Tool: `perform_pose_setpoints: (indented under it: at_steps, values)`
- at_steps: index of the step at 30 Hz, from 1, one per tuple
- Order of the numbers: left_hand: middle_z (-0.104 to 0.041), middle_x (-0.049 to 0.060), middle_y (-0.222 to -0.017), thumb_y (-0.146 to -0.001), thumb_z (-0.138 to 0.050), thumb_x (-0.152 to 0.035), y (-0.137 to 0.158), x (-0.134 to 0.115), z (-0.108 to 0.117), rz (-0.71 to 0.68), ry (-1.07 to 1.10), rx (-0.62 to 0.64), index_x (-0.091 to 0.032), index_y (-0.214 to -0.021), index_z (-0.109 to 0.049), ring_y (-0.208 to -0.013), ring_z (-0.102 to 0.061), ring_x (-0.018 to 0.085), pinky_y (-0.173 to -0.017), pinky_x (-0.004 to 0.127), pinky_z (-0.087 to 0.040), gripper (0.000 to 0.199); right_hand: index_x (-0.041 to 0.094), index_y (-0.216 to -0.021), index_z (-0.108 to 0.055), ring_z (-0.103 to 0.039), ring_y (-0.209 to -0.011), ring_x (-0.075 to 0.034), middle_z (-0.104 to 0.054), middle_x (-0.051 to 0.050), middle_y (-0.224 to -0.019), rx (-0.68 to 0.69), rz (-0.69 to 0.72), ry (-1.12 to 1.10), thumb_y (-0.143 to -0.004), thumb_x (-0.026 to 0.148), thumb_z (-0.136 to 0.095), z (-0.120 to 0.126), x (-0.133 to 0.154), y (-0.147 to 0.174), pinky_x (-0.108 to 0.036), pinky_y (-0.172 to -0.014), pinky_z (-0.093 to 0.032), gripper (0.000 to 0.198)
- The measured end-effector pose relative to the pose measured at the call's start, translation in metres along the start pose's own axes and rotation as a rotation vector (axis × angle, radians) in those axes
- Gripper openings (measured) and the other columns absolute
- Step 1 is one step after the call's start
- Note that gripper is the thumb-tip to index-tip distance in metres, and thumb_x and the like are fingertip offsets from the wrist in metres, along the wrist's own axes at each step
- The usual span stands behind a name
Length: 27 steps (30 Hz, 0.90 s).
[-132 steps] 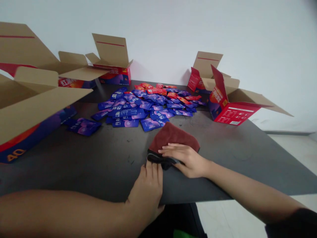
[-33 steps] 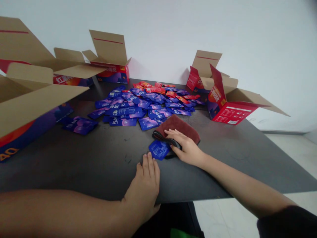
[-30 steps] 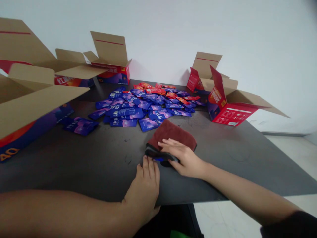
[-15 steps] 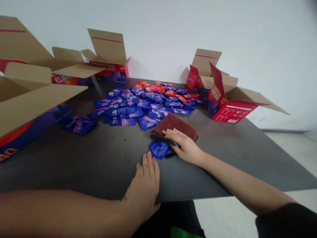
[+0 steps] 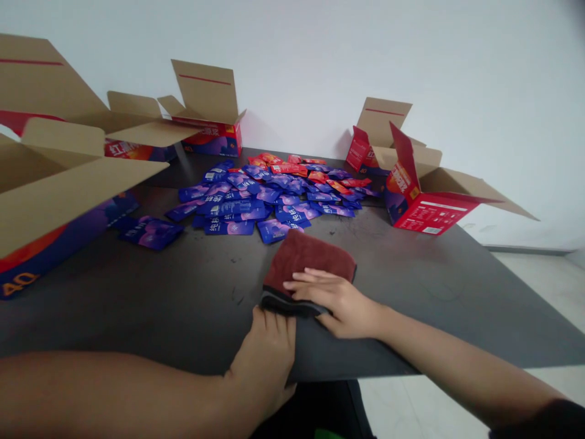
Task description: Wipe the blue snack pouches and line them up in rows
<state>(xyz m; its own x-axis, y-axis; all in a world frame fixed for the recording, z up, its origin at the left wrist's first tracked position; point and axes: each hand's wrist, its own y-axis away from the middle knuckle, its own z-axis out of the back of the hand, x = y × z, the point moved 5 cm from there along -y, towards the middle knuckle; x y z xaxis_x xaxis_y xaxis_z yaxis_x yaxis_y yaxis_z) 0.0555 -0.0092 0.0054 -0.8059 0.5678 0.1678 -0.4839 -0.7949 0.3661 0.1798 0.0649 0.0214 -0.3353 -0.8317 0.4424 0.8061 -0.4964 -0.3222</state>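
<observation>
In the head view my right hand (image 5: 340, 300) grips a folded brown cloth (image 5: 315, 256) with a dark edge, fingers on top and thumb at the near side. The cloth lies on the dark table and hides the single blue sachet that was in front of it. My left hand (image 5: 269, 347) rests flat on the table at the cloth's near left edge, fingers stretched forward and close together, their tips just under or against that edge. Beyond the cloth spreads a heap of blue sachets (image 5: 235, 207) with red sachets (image 5: 290, 168) at its back.
Open cartons stand at left: a large near one (image 5: 64, 235), another (image 5: 141, 149) behind it, and one (image 5: 212, 139) by the wall. At right are a red carton (image 5: 434, 213) and one (image 5: 361, 149) behind it. A few blue sachets (image 5: 153, 233) lie beside the near left carton.
My right hand has drawn the cloth toward me and slightly left, covering the lone blue sachet. My left hand has stayed almost in place, with its fingertips now at the cloth's edge.
</observation>
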Motion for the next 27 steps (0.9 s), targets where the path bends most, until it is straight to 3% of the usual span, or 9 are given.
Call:
perform_pose_setpoints:
  at_steps: [2,6,11,15,17,20,24,25,27]
  values:
    - [-0.038,0.037,-0.138,-0.075,-0.061,-0.055,0.000,0.000,0.000,0.006,0.007,0.001,0.005,-0.139,-0.036,-0.125,-0.041,0.048,-0.099,0.054,-0.036,0.091,0.023,-0.126,-0.051,-0.046,-0.128,-0.018,-0.057,-0.006,-0.133,-0.001,-0.002,-0.003,-0.083,0.010,-0.047,0.001,-0.003,0.000,-0.044,-0.112,-0.031,0.045]
    - [-0.016,0.039,-0.145,-0.072,-0.062,-0.059,0.000,0.002,0.001,0.028,0.012,0.001,0.008,-0.142,-0.025,-0.134,-0.025,0.050,-0.100,0.053,-0.036,0.103,0.022,-0.126,-0.051,-0.047,-0.128,-0.021,-0.057,-0.008,-0.131,-0.264,-0.230,0.089,-0.086,0.012,-0.046,0.016,-0.022,0.006,-0.048,-0.111,-0.033,0.042]
    - [-0.033,0.038,-0.140,-0.075,-0.062,-0.054,0.000,0.001,0.000,0.005,0.043,0.016,0.006,-0.140,-0.032,-0.127,-0.037,0.049,-0.100,0.054,-0.035,0.094,0.021,-0.128,-0.051,-0.044,-0.130,-0.019,-0.056,-0.007,-0.134,0.031,0.016,-0.011,-0.084,0.011,-0.047,0.001,-0.004,0.005,-0.043,-0.113,-0.032,0.045]
    - [-0.014,0.039,-0.145,-0.073,-0.062,-0.057,0.000,0.002,-0.001,0.033,0.036,0.002,0.009,-0.142,-0.022,-0.133,-0.024,0.051,-0.101,0.054,-0.035,0.104,0.023,-0.130,-0.050,-0.047,-0.128,-0.021,-0.058,-0.008,-0.131,-0.224,-0.194,0.061,-0.087,0.013,-0.045,0.017,-0.021,0.009,-0.050,-0.110,-0.034,0.044]
    - [-0.018,0.039,-0.144,-0.075,-0.062,-0.056,-0.001,0.002,-0.002,0.020,0.041,0.018,0.008,-0.141,-0.026,-0.133,-0.024,0.052,-0.100,0.055,-0.035,0.099,0.022,-0.129,-0.050,-0.046,-0.128,-0.021,-0.058,-0.009,-0.131,-0.195,-0.128,0.047,-0.086,0.013,-0.045,0.016,-0.019,0.010,-0.048,-0.110,-0.035,0.044]
    - [-0.029,0.038,-0.141,-0.076,-0.061,-0.055,-0.001,0.000,-0.002,-0.013,0.046,0.022,0.007,-0.140,-0.031,-0.131,-0.027,0.052,-0.099,0.056,-0.035,0.094,0.020,-0.128,-0.052,-0.051,-0.125,-0.020,-0.059,-0.008,-0.130,-0.024,0.067,-0.055,-0.086,0.015,-0.047,0.008,-0.008,0.009,-0.041,-0.109,-0.038,0.042]
    - [-0.016,0.040,-0.143,-0.073,-0.064,-0.056,-0.001,0.002,-0.001,0.006,0.027,-0.014,0.009,-0.141,-0.025,-0.132,-0.025,0.053,-0.098,0.054,-0.037,0.103,0.022,-0.123,-0.057,-0.059,-0.115,-0.022,-0.065,-0.008,-0.120,-0.270,-0.186,-0.002,-0.089,0.019,-0.047,0.024,-0.024,0.013,-0.041,-0.103,-0.045,0.036]
    - [-0.015,0.040,-0.143,-0.072,-0.064,-0.056,-0.001,0.003,-0.001,0.013,0.026,-0.014,0.010,-0.141,-0.025,-0.132,-0.025,0.053,-0.098,0.054,-0.037,0.103,0.022,-0.123,-0.058,-0.059,-0.115,-0.022,-0.066,-0.008,-0.120,-0.296,-0.207,0.009,-0.089,0.018,-0.047,0.025,-0.025,0.014,-0.042,-0.102,-0.045,0.036]
    - [-0.020,0.039,-0.143,-0.074,-0.063,-0.056,0.000,0.002,-0.002,0.002,0.037,0.002,0.008,-0.141,-0.029,-0.132,-0.025,0.053,-0.098,0.055,-0.037,0.098,0.022,-0.122,-0.058,-0.058,-0.117,-0.022,-0.065,-0.007,-0.121,-0.209,-0.104,-0.026,-0.087,0.016,-0.047,0.021,-0.018,0.013,-0.042,-0.104,-0.044,0.038]
